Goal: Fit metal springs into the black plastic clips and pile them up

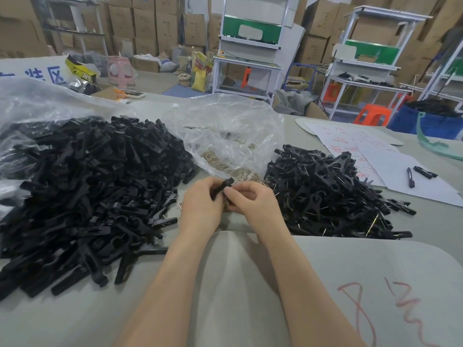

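My left hand (200,206) grips a black plastic clip (223,187) at the table's middle. My right hand (250,199) pinches at the same clip from the right; a metal spring shows only faintly between the fingers. A big heap of bare black clips (85,191) lies to the left. A smaller pile of clips with springs fitted (330,194) lies to the right. Just beyond my hands, a clear plastic bag (225,136) spills loose metal springs (225,166).
White paper sheets with red writing (390,171) lie at the right, with a black pen (410,177) and one clip (425,172) on them. A clear bag (30,101) lies back left. Boxes, white workbenches and an orange stool (373,115) stand beyond the grey table (375,271).
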{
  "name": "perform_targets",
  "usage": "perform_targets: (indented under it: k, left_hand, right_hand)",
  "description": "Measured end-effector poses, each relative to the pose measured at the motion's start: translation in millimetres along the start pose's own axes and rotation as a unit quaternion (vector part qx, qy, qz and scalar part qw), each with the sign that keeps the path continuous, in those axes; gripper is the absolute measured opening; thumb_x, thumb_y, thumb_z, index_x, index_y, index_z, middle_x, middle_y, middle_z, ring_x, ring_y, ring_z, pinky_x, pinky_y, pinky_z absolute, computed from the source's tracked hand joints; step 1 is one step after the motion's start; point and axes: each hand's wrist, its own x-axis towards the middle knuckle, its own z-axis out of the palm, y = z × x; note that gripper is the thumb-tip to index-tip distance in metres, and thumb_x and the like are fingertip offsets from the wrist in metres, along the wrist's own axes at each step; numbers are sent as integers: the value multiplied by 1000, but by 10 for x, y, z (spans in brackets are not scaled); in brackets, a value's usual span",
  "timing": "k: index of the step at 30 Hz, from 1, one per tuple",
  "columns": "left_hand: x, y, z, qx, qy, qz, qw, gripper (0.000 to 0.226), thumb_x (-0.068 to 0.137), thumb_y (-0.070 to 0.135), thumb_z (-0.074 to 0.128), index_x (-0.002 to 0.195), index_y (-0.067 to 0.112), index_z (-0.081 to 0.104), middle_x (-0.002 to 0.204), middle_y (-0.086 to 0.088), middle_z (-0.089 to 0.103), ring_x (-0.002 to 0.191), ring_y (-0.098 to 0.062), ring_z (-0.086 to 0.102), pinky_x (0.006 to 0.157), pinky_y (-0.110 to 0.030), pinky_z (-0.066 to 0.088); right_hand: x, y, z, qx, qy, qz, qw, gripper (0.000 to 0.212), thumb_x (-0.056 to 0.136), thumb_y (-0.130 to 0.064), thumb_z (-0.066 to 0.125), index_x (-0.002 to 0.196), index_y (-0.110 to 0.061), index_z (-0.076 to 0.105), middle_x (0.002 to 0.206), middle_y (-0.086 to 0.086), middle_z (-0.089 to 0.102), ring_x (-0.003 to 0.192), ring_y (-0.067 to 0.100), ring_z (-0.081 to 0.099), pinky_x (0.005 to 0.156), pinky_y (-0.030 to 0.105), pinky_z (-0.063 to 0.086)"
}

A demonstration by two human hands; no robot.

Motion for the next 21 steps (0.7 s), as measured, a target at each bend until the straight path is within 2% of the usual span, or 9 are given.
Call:
perform_targets:
  k: [2,4,8,12,15,18,21]
  left_hand:
    - [17,-3,-2,-9,4,-2,1000,17,88,8,61,98,19,69,93,4,68,85,-10,63,80,-21,47]
    - [33,-3,-12,-66,0,-33,997,13,88,10,63,96,20,68,91,4,68,84,-9,62,77,-16,46]
    - [40,10,-30,-213,-52,-111,969,14,88,8,65,100,13,69,91,-6,69,87,-17,64,87,-31,51]
    - [35,7,-40,-227,-58,-113,965,14,88,7,65,100,10,69,87,-5,69,83,-15,63,83,-27,51]
    - [30,21,-43,-221,-62,-117,966,13,88,8,65,99,13,69,94,-11,70,90,-21,64,91,-36,51]
    - [30,28,-37,-225,-67,-125,964,16,89,8,64,103,9,70,99,-15,70,101,-30,65,98,-44,49]
    - [42,24,-45,-251,-75,-142,955,20,90,8,62,109,4,69,101,-16,71,100,-30,66,95,-45,51]
  right_hand:
    - [0,2,0,-20,21,-6,1000,11,82,-6,70,86,-15,63,83,4,71,79,14,68,85,39,56]
    - [-1,1,-12,-12,43,-10,999,19,83,-5,68,91,-20,58,90,2,70,88,15,67,88,37,54]
    - [-14,-5,-13,5,50,-33,998,23,86,-2,66,98,-19,56,94,-4,67,88,3,64,86,21,52]
    - [-16,-1,-6,17,40,-43,998,20,87,0,64,98,-17,61,92,-5,68,86,2,64,83,17,52]
    - [-8,2,-12,30,33,-54,998,25,88,1,61,90,-23,64,89,-8,70,82,-3,66,76,13,50]
    - [-2,8,-10,34,26,-58,997,28,89,1,60,88,-26,67,89,-10,72,86,0,68,80,16,52]
    - [4,8,-6,43,28,-57,997,30,89,1,60,87,-28,68,85,-12,72,86,2,68,84,19,53]
